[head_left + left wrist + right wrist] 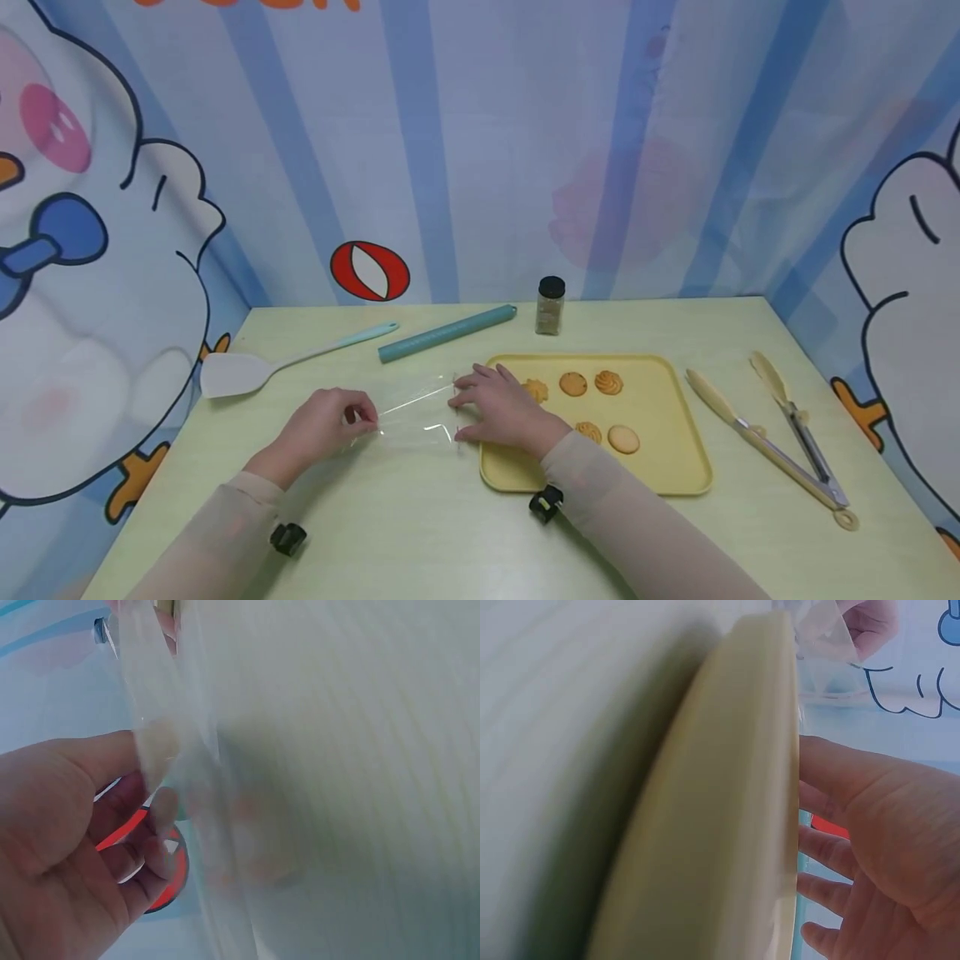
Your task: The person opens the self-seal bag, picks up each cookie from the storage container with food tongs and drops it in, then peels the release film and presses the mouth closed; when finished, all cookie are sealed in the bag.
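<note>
A clear plastic bag (pixel 417 421) is stretched between the two hands, left of a yellow tray (pixel 663 467). My left hand (pixel 330 429) pinches one end of it between thumb and fingers. In the left wrist view, the see-through film (pixel 154 690) runs past that thumb. Over the tray's left edge, my right hand (pixel 502 408) has its fingers spread toward the bag's other end; whether they touch it I cannot tell. Several cookies lie on the tray, among them a round plain cookie (pixel 624 439) and a swirled cookie (pixel 608 382). The right forearm partly hides the tray.
Behind the bag lie a white-headed spatula (pixel 238 375) and a teal rolling pin (pixel 447 333). A black-capped spice jar (pixel 550 308) stands behind the tray. Spread tongs (pixel 806 446) lie right of the tray. A printed curtain (pixel 495 167) hangs along the table's back edge.
</note>
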A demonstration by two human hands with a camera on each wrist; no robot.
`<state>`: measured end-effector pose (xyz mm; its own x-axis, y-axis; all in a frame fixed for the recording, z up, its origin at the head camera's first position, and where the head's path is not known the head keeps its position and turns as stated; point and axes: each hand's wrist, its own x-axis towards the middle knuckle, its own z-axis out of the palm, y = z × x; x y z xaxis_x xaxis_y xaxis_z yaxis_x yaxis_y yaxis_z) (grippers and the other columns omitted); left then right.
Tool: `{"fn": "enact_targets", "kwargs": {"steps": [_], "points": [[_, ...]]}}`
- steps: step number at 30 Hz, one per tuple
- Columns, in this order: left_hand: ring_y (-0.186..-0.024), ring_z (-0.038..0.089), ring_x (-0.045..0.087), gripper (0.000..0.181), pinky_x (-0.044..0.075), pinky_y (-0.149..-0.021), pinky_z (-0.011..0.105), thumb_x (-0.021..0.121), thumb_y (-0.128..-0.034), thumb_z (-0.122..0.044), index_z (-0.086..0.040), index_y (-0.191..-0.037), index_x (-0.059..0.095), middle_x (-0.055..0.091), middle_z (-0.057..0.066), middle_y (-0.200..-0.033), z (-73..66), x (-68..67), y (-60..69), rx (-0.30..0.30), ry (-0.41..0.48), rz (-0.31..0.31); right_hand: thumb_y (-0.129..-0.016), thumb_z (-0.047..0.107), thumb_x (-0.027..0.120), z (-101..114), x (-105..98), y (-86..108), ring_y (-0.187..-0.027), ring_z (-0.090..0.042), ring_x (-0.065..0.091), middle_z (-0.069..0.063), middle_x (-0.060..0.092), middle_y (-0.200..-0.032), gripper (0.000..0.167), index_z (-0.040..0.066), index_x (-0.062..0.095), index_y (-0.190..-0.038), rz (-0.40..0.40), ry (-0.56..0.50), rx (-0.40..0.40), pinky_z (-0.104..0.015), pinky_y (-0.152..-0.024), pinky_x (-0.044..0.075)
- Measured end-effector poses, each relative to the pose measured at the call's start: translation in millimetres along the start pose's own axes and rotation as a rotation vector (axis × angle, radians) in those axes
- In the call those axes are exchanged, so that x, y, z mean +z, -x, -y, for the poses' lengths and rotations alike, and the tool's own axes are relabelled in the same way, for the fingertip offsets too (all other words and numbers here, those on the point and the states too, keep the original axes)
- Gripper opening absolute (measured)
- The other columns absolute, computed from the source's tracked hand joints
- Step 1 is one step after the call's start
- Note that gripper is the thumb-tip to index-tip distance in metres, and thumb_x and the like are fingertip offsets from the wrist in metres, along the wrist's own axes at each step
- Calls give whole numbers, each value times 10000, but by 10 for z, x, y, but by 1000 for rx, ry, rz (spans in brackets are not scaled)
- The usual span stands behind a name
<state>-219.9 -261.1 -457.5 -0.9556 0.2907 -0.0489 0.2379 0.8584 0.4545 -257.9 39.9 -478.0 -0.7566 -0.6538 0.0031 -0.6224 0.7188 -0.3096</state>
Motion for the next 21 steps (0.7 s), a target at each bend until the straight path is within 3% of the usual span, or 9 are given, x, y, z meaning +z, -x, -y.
{"fn": "enact_targets", "kwargs": {"steps": [4,9,17,21], "points": [[-799,127,577,103,503,-696,272,802,-907,-156,-196,-1003,799,699,-80,-884,31,-2,18,18,43,5,-876,474,806,0,-1,11,-1542,-364,326,-35,559,-1522,535,212,708,-1333,-5,-11,-7,-608,-1256,190],[-812,143,571,69,490,-693,274,823,-892,-188,-225,-947,802,710,-89,-893,51,-48,43,-3,82,3,-877,467,809,-1,3,8,-1539,-378,327,-51,560,-1517,551,189,703,-1341,-7,-19,-18,-569,-1273,179],[-804,139,573,55,481,-657,262,790,-923,-185,-191,-977,798,727,-77,-916,78,-176,55,79,92,-23,-864,451,825,33,-30,19,-1548,-386,306,-47,550,-1529,541,196,708,-1328,2,-38,6,-591,-1276,130],[-800,143,568,73,471,-636,260,774,-937,-183,-189,-1005,800,734,-62,-935,89,-228,70,81,85,-64,-864,436,828,39,-40,29,-1557,-375,290,-42,540,-1539,537,197,706,-1330,8,-49,17,-605,-1274,110]]}}
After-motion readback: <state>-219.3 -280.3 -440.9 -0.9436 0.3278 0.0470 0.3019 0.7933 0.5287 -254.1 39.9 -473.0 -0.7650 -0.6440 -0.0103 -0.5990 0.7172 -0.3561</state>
